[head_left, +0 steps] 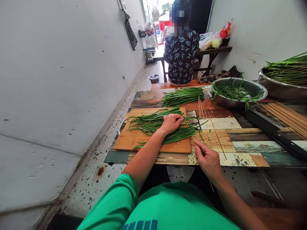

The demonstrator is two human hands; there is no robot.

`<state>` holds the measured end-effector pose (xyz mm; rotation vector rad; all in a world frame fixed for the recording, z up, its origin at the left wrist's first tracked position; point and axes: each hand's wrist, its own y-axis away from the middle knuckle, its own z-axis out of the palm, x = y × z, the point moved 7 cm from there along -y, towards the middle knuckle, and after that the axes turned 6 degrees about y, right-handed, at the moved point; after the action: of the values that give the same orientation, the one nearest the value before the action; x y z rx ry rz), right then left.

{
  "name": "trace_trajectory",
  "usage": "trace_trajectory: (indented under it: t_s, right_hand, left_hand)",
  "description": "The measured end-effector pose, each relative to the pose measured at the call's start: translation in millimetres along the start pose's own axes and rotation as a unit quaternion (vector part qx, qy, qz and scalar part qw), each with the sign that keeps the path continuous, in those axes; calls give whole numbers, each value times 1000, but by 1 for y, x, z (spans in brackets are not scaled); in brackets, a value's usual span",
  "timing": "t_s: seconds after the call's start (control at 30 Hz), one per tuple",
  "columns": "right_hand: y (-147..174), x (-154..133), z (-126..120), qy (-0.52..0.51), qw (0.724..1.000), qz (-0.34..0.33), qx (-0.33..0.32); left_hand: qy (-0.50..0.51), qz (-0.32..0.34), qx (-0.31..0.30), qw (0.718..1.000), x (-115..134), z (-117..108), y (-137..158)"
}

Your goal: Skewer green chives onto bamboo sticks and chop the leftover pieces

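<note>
Plainly, right grip point(208, 160) narrow around a skewer point(193, 140).

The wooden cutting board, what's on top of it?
Long green leaves lie in loose bunches across the cutting board, the left hand over them. The hand and forearm hide some leaves and board; anything beneath the leaves is covered.

Table point(251, 137) has a patchwork wood-print top. Cutting board point(129, 139) lies left of centre. Bundle of long greens point(183, 96) lies beyond it. Loose skewers point(217, 135) sit right of the board — green scraps point(209, 131) nearby. Steel bowl point(227, 103) stands far right, larger bowl point(280, 88) beside it. Knife point(289, 143) and skewer pile point(287, 117) lie nearer. Checked cloth point(220, 75) shows behind — can't tell if it's on the table.
</note>
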<state>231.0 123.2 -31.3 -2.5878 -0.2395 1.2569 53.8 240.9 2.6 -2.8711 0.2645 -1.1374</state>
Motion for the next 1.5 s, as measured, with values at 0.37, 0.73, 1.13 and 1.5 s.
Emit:
trace_trajectory:
  t_s: [0.37,0.73,1.13,1.5]
  right_hand:
    - [0,0,0,1,1000,1,6]
    - [0,-1,-1,0,1000,0,7]
    - [0,-1,-1,-2,1000,-3,7]
    - [1,-2,-1,1,1000,-7,18]
  left_hand:
    - [-2,8,-6,1000,2,1,1]
    - [-19,17,9,1000,2,3,2]
    - [-23,30,0,999,0,4,2]
    - [-24,14,14,1000,1,3,1]
